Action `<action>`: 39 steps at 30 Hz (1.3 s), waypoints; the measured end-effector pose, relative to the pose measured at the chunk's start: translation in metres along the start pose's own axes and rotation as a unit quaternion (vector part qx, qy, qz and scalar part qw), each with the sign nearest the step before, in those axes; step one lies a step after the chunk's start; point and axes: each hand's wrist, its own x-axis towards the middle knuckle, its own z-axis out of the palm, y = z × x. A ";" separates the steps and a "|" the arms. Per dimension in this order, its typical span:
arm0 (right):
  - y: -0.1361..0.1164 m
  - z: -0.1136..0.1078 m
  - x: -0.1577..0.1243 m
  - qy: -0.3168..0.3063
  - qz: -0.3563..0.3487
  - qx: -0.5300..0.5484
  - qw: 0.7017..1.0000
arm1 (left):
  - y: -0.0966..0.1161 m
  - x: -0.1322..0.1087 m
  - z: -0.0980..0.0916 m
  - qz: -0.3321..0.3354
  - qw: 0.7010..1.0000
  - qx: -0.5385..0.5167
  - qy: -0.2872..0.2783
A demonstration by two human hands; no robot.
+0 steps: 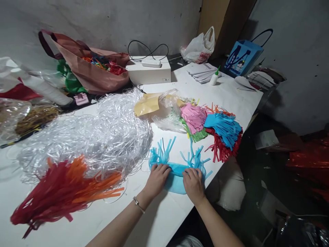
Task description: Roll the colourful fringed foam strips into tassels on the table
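Note:
A light blue fringed paper piece (177, 169) lies near the front edge of the white table (159, 219). My left hand (157, 179) presses on its left part with the fingers curled over the paper. My right hand (193, 183) grips its right part, fingers bent onto the paper. The paper's cut strips stick up on both sides of my hands. A thin bracelet circles my left wrist.
A big heap of white plastic strips (102, 133) and a red and orange strip bundle (64, 188) lie to the left. Pink, blue, red and green fringed pieces (213, 128) are stacked behind. Farther back stand a white box (149, 72), a glue bottle (214, 78), bags.

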 end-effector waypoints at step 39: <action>0.001 -0.011 0.031 -0.061 -0.049 0.005 0.997 | -0.012 0.020 0.001 0.049 0.997 0.006 0.067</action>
